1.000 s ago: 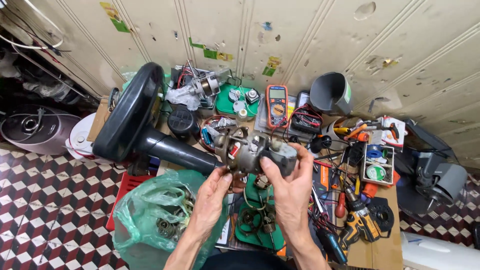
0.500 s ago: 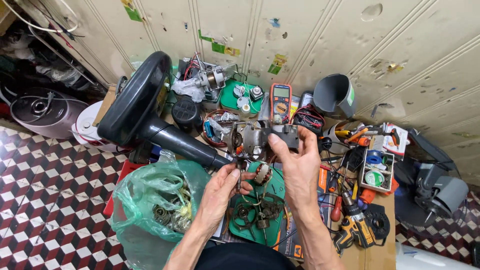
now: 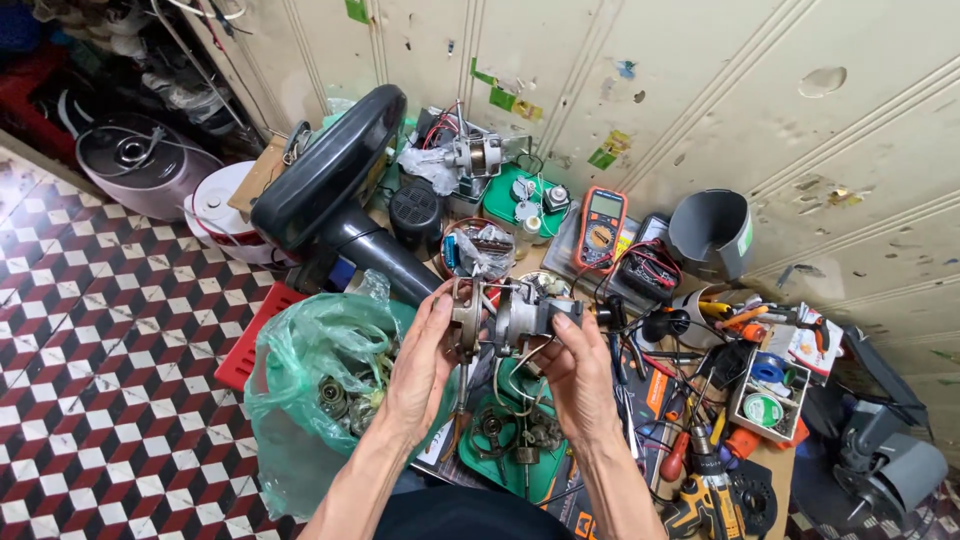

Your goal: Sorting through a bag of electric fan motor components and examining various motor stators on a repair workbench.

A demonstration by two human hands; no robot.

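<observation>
I hold a small grey metal electric motor (image 3: 510, 318) with trailing wires above a cluttered workbench. My left hand (image 3: 420, 370) grips its round end plate on the left side. My right hand (image 3: 575, 375) supports the motor body from the right and underneath. The two motor halves look slightly parted, with the shaft showing between them. Below the motor lies a green tray (image 3: 520, 455) with loose metal parts.
A green plastic bag (image 3: 315, 380) of parts sits at the left. A dark fan base (image 3: 330, 195) leans behind it. An orange multimeter (image 3: 600, 228), a grey cup-shaped housing (image 3: 712, 235), screwdrivers, a drill (image 3: 710, 490) and solder spools crowd the right. A tiled floor lies left.
The motor has turned in my hands and its end plate now stands apart from the body. My left hand moved up onto that plate. The camera tilted down and left.
</observation>
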